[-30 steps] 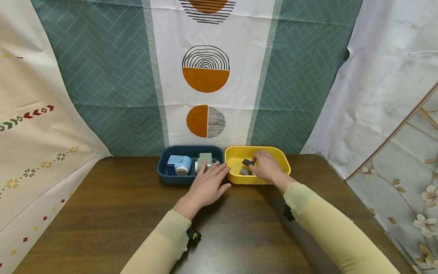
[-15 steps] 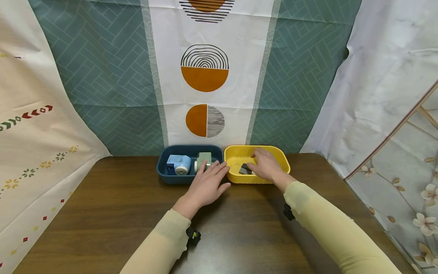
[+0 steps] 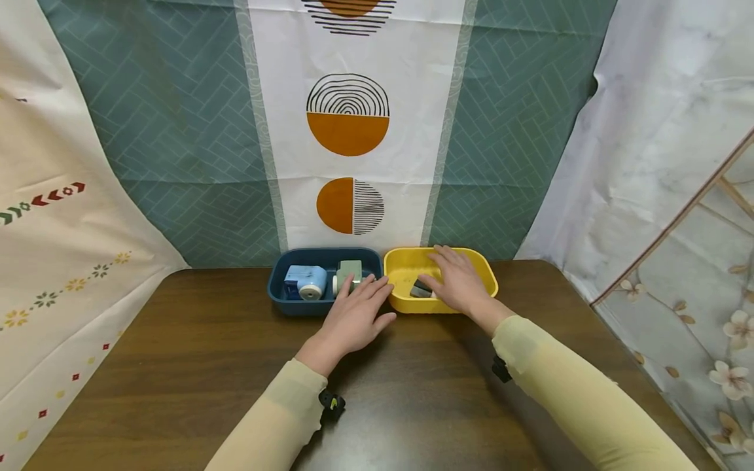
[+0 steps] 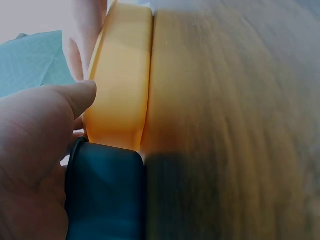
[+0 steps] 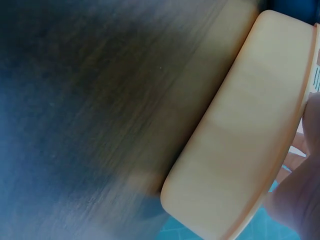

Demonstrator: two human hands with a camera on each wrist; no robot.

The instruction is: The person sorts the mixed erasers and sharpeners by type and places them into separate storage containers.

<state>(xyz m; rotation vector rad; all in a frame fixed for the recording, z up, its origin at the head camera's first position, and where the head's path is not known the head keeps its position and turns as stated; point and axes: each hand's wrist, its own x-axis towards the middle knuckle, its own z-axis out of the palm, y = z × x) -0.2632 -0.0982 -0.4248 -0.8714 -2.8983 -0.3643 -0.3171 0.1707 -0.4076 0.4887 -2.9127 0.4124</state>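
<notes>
My right hand [image 3: 461, 280] is over the yellow bin [image 3: 486, 275], fingers spread and relaxed, nothing gripped. Beneath its thumb, small dark grey blocks [image 3: 420, 290] lie in the bin, partly covered by the hand. My left hand [image 3: 349, 320] stretches out flat with straight fingers over the front right corner of the dark blue bin [image 3: 272, 288]. In the left wrist view, its thumb reaches to the yellow bin's rim. Inside the blue bin are a light blue boxy item [image 3: 300, 275] with a round white end and a pale green boxy item [image 3: 350, 269], partly hidden by my left fingers.
Both bins stand side by side at the back of a brown wooden table [image 3: 194, 366]. Right behind them hangs a green and white patterned cloth [image 3: 235, 216]. Pale cloths hang at the left [image 3: 88, 261] and right [image 3: 665, 275].
My right hand has let go of a small black block, which now lies by the grey one in the yellow bin. Its fingers have spread and lifted. The left hand stays put.
</notes>
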